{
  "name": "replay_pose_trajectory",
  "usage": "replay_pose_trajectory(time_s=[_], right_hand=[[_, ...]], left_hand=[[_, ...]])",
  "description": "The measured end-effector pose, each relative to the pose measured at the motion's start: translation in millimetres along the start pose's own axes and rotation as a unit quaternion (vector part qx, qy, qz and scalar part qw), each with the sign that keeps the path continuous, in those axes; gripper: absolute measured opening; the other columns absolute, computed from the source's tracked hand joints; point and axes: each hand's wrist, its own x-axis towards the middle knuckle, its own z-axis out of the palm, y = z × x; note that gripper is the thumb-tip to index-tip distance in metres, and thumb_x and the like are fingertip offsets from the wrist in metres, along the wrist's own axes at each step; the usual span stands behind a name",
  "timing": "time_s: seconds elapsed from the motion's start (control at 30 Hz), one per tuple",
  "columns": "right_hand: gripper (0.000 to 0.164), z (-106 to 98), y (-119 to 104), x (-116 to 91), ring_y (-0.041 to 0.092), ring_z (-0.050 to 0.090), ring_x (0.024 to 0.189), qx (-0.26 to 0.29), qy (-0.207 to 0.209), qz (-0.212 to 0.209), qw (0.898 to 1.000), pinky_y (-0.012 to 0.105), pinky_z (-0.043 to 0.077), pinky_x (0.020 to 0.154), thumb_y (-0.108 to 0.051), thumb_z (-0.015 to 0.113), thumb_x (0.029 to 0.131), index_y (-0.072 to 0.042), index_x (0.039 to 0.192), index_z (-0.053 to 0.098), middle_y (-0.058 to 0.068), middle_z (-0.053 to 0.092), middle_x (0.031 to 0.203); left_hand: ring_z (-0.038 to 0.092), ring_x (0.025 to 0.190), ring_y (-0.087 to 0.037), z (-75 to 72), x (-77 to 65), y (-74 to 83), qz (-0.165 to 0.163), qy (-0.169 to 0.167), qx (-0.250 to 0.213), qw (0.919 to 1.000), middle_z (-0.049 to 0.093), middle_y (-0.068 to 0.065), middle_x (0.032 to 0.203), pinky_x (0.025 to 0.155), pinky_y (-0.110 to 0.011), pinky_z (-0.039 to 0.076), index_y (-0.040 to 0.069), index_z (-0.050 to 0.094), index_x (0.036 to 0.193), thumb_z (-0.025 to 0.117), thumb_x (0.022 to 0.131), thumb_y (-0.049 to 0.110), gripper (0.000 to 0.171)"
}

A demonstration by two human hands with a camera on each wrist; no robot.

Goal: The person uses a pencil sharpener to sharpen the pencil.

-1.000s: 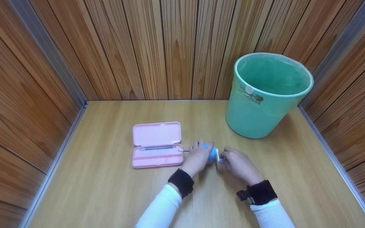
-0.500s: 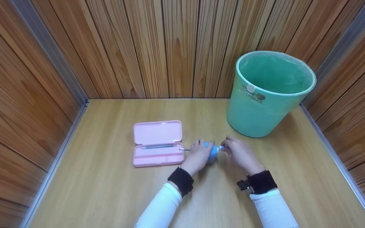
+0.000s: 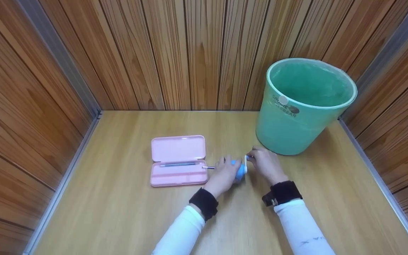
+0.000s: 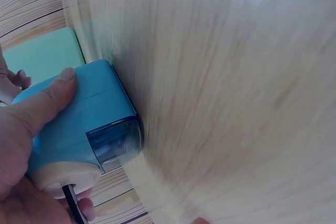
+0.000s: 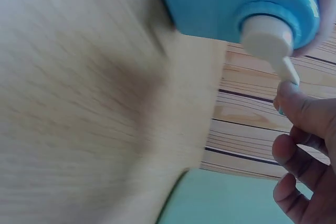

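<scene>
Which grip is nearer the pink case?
Left: the left grip holds the sharpener just right of the pink case; the right grip, on the sharpener's crank, is farther right.

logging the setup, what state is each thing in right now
Pink case: open, lid laid back
Blue pen or pencil: lying in the case
Blue sharpener: gripped by the left hand
Clear drawer: looks closed
Crank: pinched by the right hand
Dark pencil: inserted in the sharpener
Green bin: upright, top uncovered
</scene>
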Motion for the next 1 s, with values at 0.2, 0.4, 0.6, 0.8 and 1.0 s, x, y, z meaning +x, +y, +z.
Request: replay_pose_trajectory(time_s=[0.2, 0.4, 0.6, 0.8, 1.0], right_hand=[[0.005, 6.5, 2.9, 2.8, 0.022, 0.060, 0.073, 0.007, -0.022, 0.026, 0.999, 0.038, 0.050, 0.064, -0.007, 0.073, 0.087, -0.004, 0.089, 0.077, 0.005, 0.061, 0.080], [0.005, 11.2, 2.8, 2.4, 0.022, 0.060, 0.073, -0.006, -0.052, 0.053, 0.997, 0.039, 0.049, 0.063, -0.007, 0.072, 0.087, -0.008, 0.089, 0.077, 0.003, 0.060, 0.081], [0.006, 18.9, 4.6, -0.4, 0.021, 0.059, 0.073, -0.009, -0.072, 0.066, 0.995, 0.038, 0.049, 0.063, -0.008, 0.071, 0.088, -0.008, 0.090, 0.077, 0.000, 0.058, 0.080], [0.011, 25.5, 7.2, -7.0, 0.019, 0.058, 0.073, 0.007, -0.107, 0.078, 0.991, 0.038, 0.050, 0.066, -0.005, 0.068, 0.089, -0.007, 0.092, 0.078, -0.001, 0.058, 0.080], [0.012, 28.7, 5.2, -13.1, 0.020, 0.050, 0.064, 0.004, -0.135, 0.066, 0.989, 0.039, 0.045, 0.058, 0.000, 0.067, 0.082, -0.007, 0.074, 0.072, 0.000, 0.054, 0.073]], left_hand=[[0.043, 0.120, -0.034, -2.1, 1.1, 2.0, -0.023, -0.019, -0.026, 0.9992, 0.043, -0.017, 0.132, 0.097, -0.045, 0.044, 0.021, 0.041, 0.148, 0.072, 0.086, 0.010, 0.070], [0.042, 0.121, -0.033, -2.0, 1.9, 2.2, -0.034, -0.035, -0.032, 0.9983, 0.040, -0.016, 0.135, 0.097, -0.044, 0.045, 0.025, 0.037, 0.152, 0.072, 0.087, 0.010, 0.075], [0.041, 0.124, -0.034, 0.1, 2.3, 2.4, -0.045, -0.039, -0.044, 0.9973, 0.040, -0.016, 0.137, 0.099, -0.047, 0.043, 0.027, 0.037, 0.151, 0.073, 0.086, 0.013, 0.075], [0.040, 0.122, -0.033, 0.6, -0.3, 1.7, -0.045, -0.034, -0.082, 0.9951, 0.040, -0.014, 0.137, 0.097, -0.047, 0.042, 0.026, 0.042, 0.148, 0.073, 0.087, 0.021, 0.068], [0.045, 0.116, -0.033, 0.8, -0.2, 2.0, -0.035, -0.015, -0.057, 0.9977, 0.044, -0.014, 0.132, 0.092, -0.045, 0.044, 0.024, 0.045, 0.146, 0.076, 0.085, 0.029, 0.068]])
